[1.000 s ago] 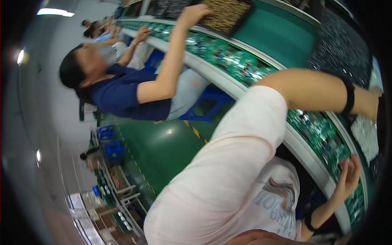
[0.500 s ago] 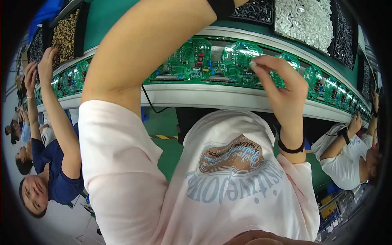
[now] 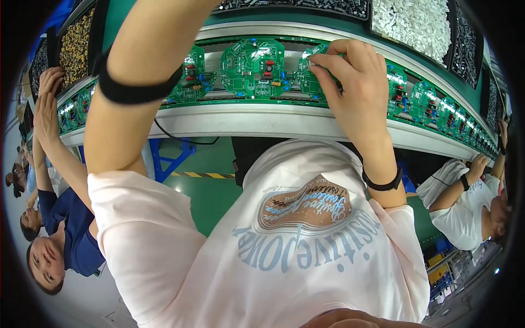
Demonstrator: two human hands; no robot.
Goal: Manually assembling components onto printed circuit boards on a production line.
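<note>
My right hand (image 3: 358,79) is above the line of green circuit boards, thumb and index finger pinched together. Between the fingertips is a small white connector (image 3: 311,62), mostly covered, close to the surface of a circuit board (image 3: 307,82); whether it touches the board I cannot tell. To the left lies another circuit board (image 3: 240,71), carrying red, blue and black parts. My left forearm, with a black band (image 3: 136,85) round it, reaches up past the top edge, so my left hand is out of view.
Beyond the rail (image 3: 246,120) stand bins of white connectors (image 3: 413,24), dark parts (image 3: 465,49) and yellow parts (image 3: 75,46). A co-worker's hands (image 3: 48,104) are at the line on the left; another person (image 3: 465,208) sits at the right. A black cable (image 3: 186,141) hangs below the rail.
My right hand has moved left with the white connector, bringing it nearer the board. My left arm has swung left, uncovering more boards. The left co-worker's hands have come down and closer together.
</note>
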